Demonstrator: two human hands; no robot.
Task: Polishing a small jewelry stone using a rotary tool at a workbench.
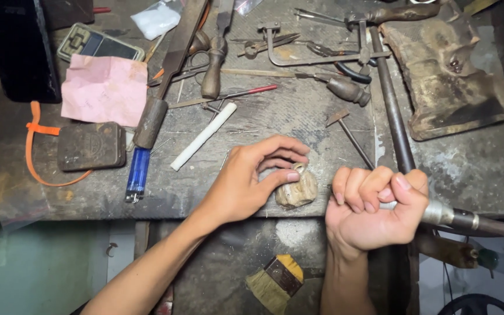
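My left hand pinches a small metal ring between thumb and fingers, resting it on a pale worn block at the bench's front edge. My right hand is closed in a fist around a metal rotary handpiece, whose shaft runs off to the right. The tool's tip is hidden inside the fist, close to the ring.
A dark worn bench holds files, a jeweller's saw frame, a white stick, a blue lighter, pink paper, a small scale, a dark tin and a wooden bench pin. A brush lies below.
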